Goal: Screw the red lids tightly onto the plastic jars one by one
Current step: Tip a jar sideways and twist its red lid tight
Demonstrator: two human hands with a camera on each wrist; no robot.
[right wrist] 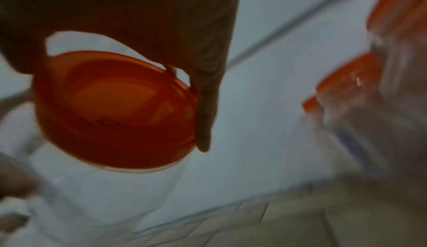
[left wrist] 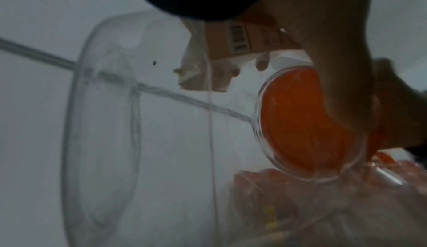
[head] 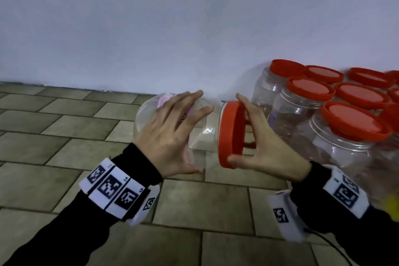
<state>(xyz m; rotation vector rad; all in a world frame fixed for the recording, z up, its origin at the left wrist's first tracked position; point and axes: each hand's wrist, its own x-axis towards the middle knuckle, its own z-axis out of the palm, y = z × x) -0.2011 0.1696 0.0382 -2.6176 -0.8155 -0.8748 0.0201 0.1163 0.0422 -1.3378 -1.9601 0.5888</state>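
A clear plastic jar (head: pixel 149 114) is held on its side above the tiled floor, its mouth to the right. My left hand (head: pixel 190 134) grips its body, fingers spread over the top and thumb underneath. A red lid (head: pixel 228 134) sits on the jar's mouth. My right hand (head: pixel 244 129) pinches the lid's rim, thumb low and fingers high. In the left wrist view the lid (left wrist: pixel 300 123) shows through the jar (left wrist: pixel 104 123). The right wrist view shows the lid (right wrist: pixel 115 108) with a finger (right wrist: pixel 205 114) along its edge.
Several clear jars with red lids (head: pixel 345 114) stand upright close on the right, against a pale wall (head: pixel 194 28). The tiled floor (head: pixel 64 136) stretches to the left and toward me. A pink label (head: pixel 166 99) is on the held jar.
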